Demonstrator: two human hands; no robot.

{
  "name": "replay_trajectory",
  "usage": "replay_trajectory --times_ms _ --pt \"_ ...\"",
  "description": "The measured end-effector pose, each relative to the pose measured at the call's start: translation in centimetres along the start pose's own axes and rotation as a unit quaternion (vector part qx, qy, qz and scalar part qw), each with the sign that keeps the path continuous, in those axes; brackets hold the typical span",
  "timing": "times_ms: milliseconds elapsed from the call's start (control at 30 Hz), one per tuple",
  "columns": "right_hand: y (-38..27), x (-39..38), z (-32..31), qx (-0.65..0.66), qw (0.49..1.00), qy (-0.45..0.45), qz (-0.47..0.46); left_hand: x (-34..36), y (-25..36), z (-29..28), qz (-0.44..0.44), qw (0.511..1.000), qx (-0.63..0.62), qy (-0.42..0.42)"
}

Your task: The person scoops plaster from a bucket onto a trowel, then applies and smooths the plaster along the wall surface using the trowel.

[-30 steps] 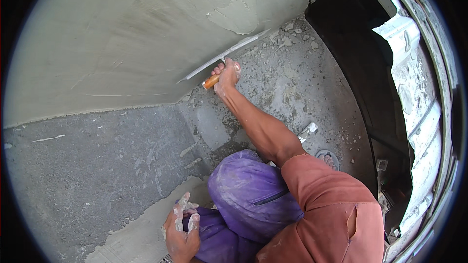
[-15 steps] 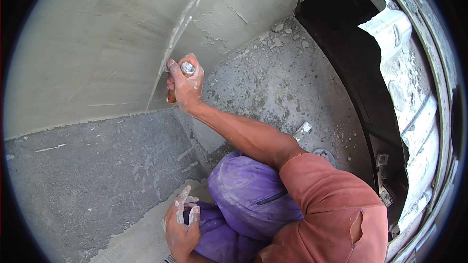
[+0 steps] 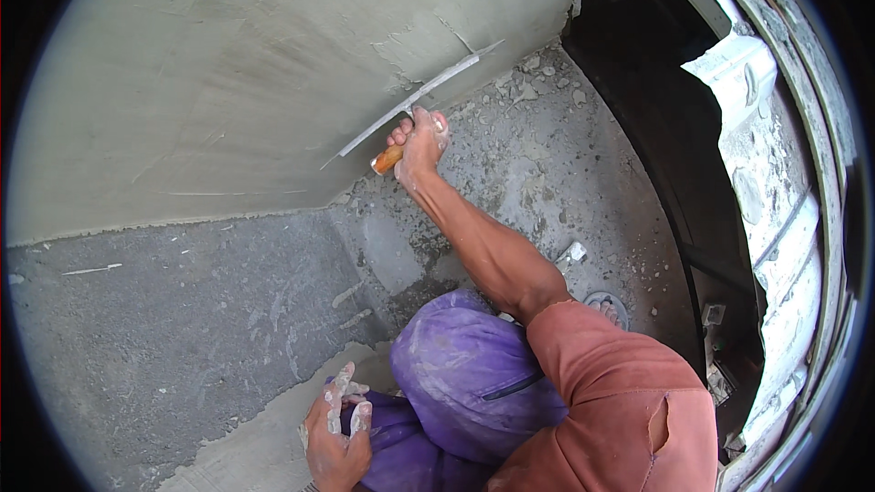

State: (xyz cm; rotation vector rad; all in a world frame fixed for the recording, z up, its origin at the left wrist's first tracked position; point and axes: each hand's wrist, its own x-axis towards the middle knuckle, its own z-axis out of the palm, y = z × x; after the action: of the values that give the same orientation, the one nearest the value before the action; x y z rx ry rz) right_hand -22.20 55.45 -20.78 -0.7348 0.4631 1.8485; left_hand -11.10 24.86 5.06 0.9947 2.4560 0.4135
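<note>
My right hand (image 3: 422, 148) is wrapped round the wooden handle of a plastering trowel (image 3: 456, 69). The long thin blade, smeared with pale plaster, lies slanted against the grey plastered wall (image 3: 210, 82), low down toward its right end. My left hand (image 3: 337, 442) rests beside my knee at the lower middle, its fingers bent but apart and caked with plaster. Nothing shows in it.
Below the wall runs rough grey concrete (image 3: 164, 337) with plaster splashes. Crumbs of mortar litter the floor (image 3: 510, 159) at the wall's foot. A small whitish object (image 3: 571, 255) lies near my sandalled foot (image 3: 609, 307). Torn metal sheeting (image 3: 752, 128) edges a dark gap at right.
My right hand has swept the trowel rightward along the wall, and the blade has turned from steep to a flatter slant. The left hand has barely moved.
</note>
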Motion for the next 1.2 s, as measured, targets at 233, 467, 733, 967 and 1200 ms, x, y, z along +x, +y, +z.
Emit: replay_trajectory --times_ms 233,467,733,967,1200 --pt "0.0 -5.7 4.8 -0.110 0.977 -0.176 -0.055 0.8 0.0 0.2 -0.015 1.000 -0.006 -0.006" --pt "0.0 -5.6 -0.1 -0.075 0.964 -0.256 -0.010 2.0 -1.7 0.3 -0.005 1.000 0.001 -0.027" --pt "2.6 0.3 -10.6 -0.032 0.997 -0.018 0.074 1.1 -0.6 0.3 -0.028 1.000 -0.007 -0.004" --pt "5.5 1.3 -6.2 -0.011 0.998 0.014 0.062 0.6 -1.2 -0.1 -0.037 0.999 -0.004 -0.004" --pt "7.1 -2.8 -1.0 -0.045 0.999 -0.009 0.005 0.5 -1.1 -0.1 -0.027 0.999 -0.016 -0.013"
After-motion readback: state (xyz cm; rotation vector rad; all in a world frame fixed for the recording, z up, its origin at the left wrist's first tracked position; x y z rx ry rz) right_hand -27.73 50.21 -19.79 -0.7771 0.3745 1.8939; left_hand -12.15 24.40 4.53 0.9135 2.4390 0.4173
